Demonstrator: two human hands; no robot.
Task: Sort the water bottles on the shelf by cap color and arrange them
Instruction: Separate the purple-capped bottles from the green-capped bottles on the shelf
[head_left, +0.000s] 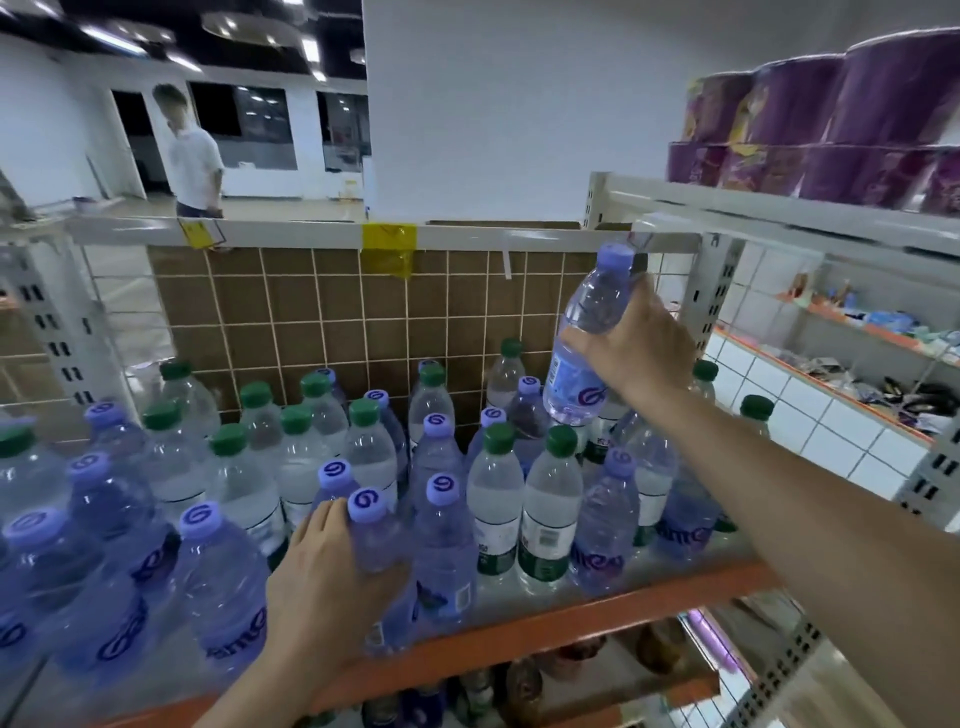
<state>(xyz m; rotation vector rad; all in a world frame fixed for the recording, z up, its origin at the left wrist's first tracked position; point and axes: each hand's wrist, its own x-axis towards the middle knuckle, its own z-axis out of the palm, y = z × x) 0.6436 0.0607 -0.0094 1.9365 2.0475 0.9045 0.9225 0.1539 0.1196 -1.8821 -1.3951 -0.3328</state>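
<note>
Several water bottles stand on the shelf with the orange front edge (545, 631). Purple-capped bottles (93, 545) crowd the left and front; green-capped bottles (496, 493) stand mixed among them in the middle and right. My right hand (641, 345) grips a purple-capped bottle (584, 338) and holds it lifted, tilted, above the right side of the shelf. My left hand (324, 577) grips the body of another purple-capped bottle (376, 545) standing at the shelf's front.
A wire grid with brown cardboard (337, 322) backs the shelf. Purple cup containers (831, 119) sit on the upper shelf at right. A neighbouring shelf (857, 364) holds small goods. A person in a white shirt (195, 156) stands far behind. More bottles sit on the lower shelf (519, 686).
</note>
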